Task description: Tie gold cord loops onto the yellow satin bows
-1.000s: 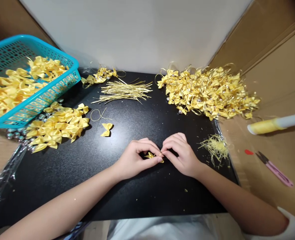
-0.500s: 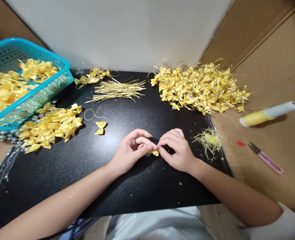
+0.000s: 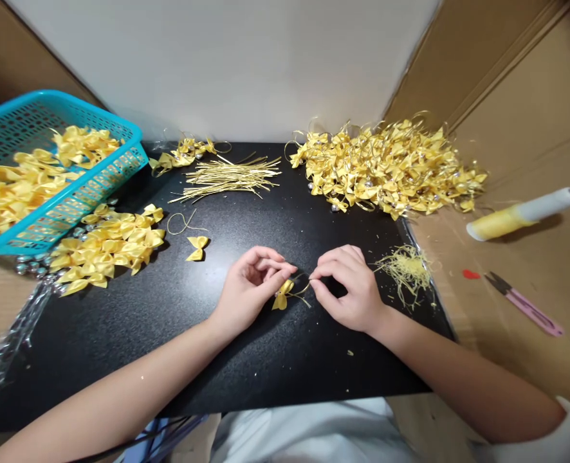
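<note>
A small yellow ribbon bow is pinched in my left hand over the black mat. My right hand pinches the thin gold wire that runs from the bow. The two hands sit a short gap apart near the mat's middle. One loose bow and a looped wire lie to the left of them.
A teal basket of yellow bows stands at far left, with a bow pile beside it. Cut gold wires lie at the back, finished wired bows at back right. Wire scraps, a yellow spool and pink snips are right.
My hands have drawn slightly apart, and the gold wire now shows stretched between them. The bow hangs lower from my left fingers.
</note>
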A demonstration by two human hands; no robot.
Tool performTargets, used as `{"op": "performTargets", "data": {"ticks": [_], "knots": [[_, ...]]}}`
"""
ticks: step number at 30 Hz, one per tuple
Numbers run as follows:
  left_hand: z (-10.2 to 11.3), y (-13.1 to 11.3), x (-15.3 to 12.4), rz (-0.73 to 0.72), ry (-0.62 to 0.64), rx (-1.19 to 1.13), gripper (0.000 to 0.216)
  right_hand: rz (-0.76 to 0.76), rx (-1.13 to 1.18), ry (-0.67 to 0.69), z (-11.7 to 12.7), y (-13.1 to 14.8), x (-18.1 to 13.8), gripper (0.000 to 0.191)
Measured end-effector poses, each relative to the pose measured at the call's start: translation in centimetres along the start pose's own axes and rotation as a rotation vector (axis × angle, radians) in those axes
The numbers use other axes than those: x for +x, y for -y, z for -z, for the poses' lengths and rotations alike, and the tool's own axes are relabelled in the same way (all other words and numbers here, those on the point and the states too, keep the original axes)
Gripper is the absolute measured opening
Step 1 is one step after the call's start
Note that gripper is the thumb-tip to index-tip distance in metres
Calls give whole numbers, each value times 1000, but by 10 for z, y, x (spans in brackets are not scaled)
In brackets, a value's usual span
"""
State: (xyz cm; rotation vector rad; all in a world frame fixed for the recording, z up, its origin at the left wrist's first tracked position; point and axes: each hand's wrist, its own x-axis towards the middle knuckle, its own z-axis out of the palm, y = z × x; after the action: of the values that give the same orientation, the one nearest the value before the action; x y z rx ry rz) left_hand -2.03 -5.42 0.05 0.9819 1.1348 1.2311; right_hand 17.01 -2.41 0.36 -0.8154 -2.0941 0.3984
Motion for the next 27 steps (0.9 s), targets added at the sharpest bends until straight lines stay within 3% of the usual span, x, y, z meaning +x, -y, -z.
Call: {"op": "performTargets", "data": {"ticks": [5, 9, 11, 14, 19, 22, 24, 27], "knots": [[12, 0, -1, -357, -69, 391, 8, 142, 8, 64, 6, 0, -3, 4], [13, -6, -3, -679, 152, 711, 14, 116, -87, 215, 2, 2, -7, 10], [11, -7, -4, -666, 241, 832, 23, 50, -145, 294, -2, 4, -8, 12], [10, -4, -4, -524, 263, 846, 21, -10, -183, 347, -9, 6, -9, 8], [8, 3, -4, -315, 205, 575, 11, -50, -160, 346, -11, 7, -7, 16], [7, 2, -4, -207, 161, 450, 24, -75, -125, 309, -5, 9, -6, 13], [7, 0, -3, -255, 140, 487, 29, -59, -121, 277, -2, 10, -5, 11], [9, -4, -5, -500, 102, 722, 17, -9, -130, 259, 0, 11, -6, 10]]}}
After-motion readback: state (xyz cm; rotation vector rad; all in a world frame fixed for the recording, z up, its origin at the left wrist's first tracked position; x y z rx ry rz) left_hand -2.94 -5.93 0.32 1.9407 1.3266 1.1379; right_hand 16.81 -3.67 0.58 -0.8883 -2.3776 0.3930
